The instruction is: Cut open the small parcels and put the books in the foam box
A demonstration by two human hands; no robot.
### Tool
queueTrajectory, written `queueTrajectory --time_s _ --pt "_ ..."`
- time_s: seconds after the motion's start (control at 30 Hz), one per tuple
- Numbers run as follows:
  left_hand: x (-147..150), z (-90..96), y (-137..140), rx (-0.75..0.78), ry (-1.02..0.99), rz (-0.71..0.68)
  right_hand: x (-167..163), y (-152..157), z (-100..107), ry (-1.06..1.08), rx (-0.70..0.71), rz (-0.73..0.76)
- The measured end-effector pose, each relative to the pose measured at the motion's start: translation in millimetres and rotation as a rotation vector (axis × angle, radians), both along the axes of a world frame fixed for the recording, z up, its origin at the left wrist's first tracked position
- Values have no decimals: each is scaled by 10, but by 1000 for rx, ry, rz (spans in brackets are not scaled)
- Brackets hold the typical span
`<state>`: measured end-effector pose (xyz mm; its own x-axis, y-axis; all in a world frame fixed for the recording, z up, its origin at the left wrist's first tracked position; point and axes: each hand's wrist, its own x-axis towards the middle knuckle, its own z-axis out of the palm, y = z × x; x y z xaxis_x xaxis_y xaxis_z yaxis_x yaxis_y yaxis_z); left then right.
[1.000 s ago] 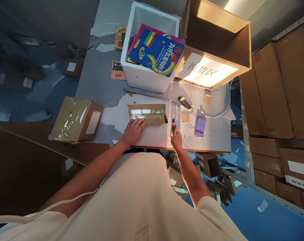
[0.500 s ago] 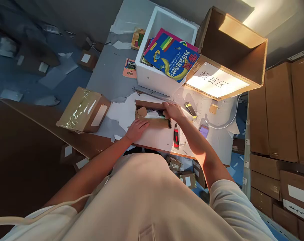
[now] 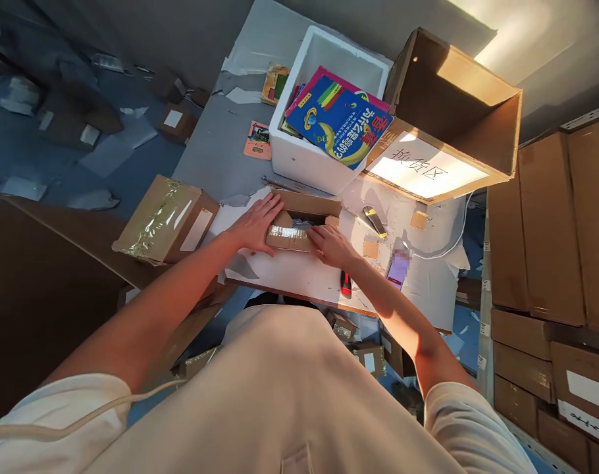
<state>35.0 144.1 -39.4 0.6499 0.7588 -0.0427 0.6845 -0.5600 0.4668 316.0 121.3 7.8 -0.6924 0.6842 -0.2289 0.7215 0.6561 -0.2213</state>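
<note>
A small open cardboard box [image 3: 290, 242] lies on the table in front of me, its flaps partly raised and shiny tape along the near one. My left hand [image 3: 256, 225] grips the box's left end, thumb at the near side and fingers toward the far corner. At the right part of the near flap, my right hand [image 3: 330, 246] holds the edge with fingers bent over it. Something pale shows inside, mostly hidden by flaps and fingers. A red and black utility knife [image 3: 346, 284] lies just below my right wrist, partly covered by it.
Behind the box stand a white foam box [image 3: 304, 158] with books [image 3: 336, 118] and a large open carton [image 3: 477, 141]. A taped carton [image 3: 164, 217] sits left. A yellow-black cutter [image 3: 375, 222] and a phone [image 3: 398, 266] lie right. Stacked cartons [image 3: 551, 224] line the right side.
My left hand has moved from the near side to the box's left end. My right hand has come from the far right corner to the near flap. That flap now stands higher, showing tape.
</note>
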Motion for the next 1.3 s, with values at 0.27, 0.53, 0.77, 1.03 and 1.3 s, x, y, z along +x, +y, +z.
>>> queueTrajectory --time_s 0.27,0.53,0.77,1.03,1.3 --pt "-89 -296 109 -77 -15 -28 62 -718 -466 21 237 -161" --pt "-108 108 204 -83 213 -72 309 -638 -286 170 48 -164" --pt "558 395 100 82 264 -305 59 88 68 -169 111 34" --pt "488 527 -74 217 466 -86 106 -66 101 -265 265 -63" --pt "-55 295 -305 182 376 121 512 -252 -183 -117 226 -367"
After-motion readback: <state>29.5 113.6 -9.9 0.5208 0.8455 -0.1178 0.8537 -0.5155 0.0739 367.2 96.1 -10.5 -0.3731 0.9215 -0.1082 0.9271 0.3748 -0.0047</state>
